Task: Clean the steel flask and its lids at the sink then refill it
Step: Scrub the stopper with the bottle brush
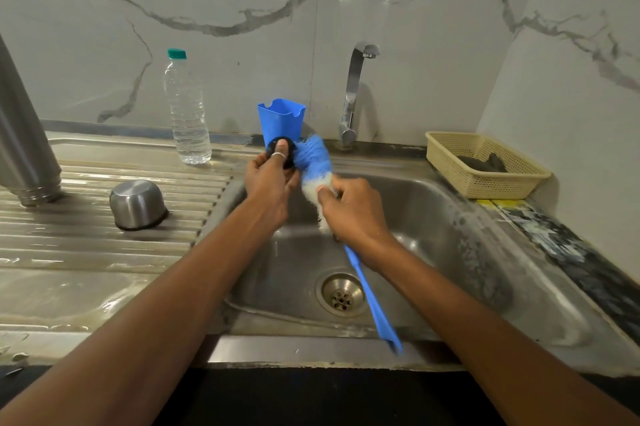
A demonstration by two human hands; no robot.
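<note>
Two bare forearms reach from the near edge out over the sink. Nearest of all is the tail of the bottle brush, its blue handle slanting up past the drain into the right hand. That hand is wrapped round the brush high up, where the white bristles begin. Its wrist bends a little inward, so the blue bristle tip points up and to the left.

Just beyond, the left hand pinches the black inner lid, thumb pressed on its face and fingers curled behind. It holds the lid above the sink's back-left corner, against the bristles. The hands sit close together, each clamped on its own thing.

That lid looks small, light and stiff, and if wet it is probably slippery. A grip across its rim seems safest, leaving the face free for scrubbing.

Farther left, on the wet ribbed drainboard, the steel outer lid sits mouth down. It should be light, rigid and easy to lift by its sides. At the far left edge the steel flask stands neck down on the same drainboard. I judge it heavier, hard and smooth-walled, best taken round the body with a full hand.

Along the back wall stand a water bottle, a blue holder and the tap. A basket sits at the right.
</note>
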